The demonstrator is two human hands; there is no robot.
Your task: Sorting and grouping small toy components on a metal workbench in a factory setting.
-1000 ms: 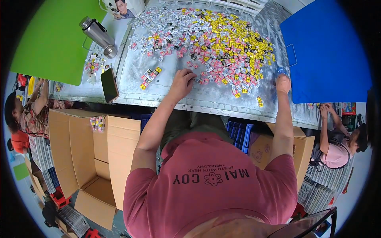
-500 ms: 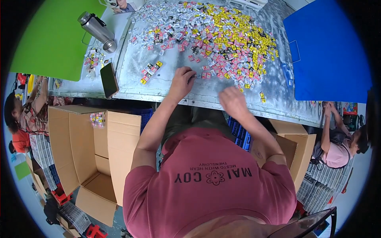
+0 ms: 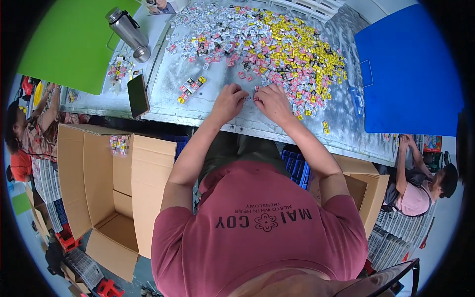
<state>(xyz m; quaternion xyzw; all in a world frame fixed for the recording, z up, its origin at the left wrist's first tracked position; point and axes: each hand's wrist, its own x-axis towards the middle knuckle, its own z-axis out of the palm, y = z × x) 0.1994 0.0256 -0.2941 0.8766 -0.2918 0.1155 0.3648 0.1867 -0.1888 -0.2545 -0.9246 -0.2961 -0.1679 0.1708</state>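
A wide heap of small square pieces (image 3: 277, 44) in white, pink, yellow and black covers the far side of the metal-topped table. My left hand (image 3: 229, 103) rests near the front edge with its fingers curled together, and what they pinch is too small to make out. Facing it, my right hand (image 3: 273, 103) is at the heap's near edge, thumb and fingers closed around something hidden. A few pale and pink pieces show between my fingertips. To the left lies a short block of pieces set in rows (image 3: 191, 89).
A phone (image 3: 138, 96) and a steel flask (image 3: 127, 30) are on the left. Open cardboard boxes (image 3: 99, 183) stand below the table edge. Green (image 3: 69, 47) and blue (image 3: 410, 74) panels flank the table. Other people (image 3: 418, 185) work at both sides.
My right hand has moved left and away from me, from the front edge to beside the left hand. My left hand has stayed nearly in place.
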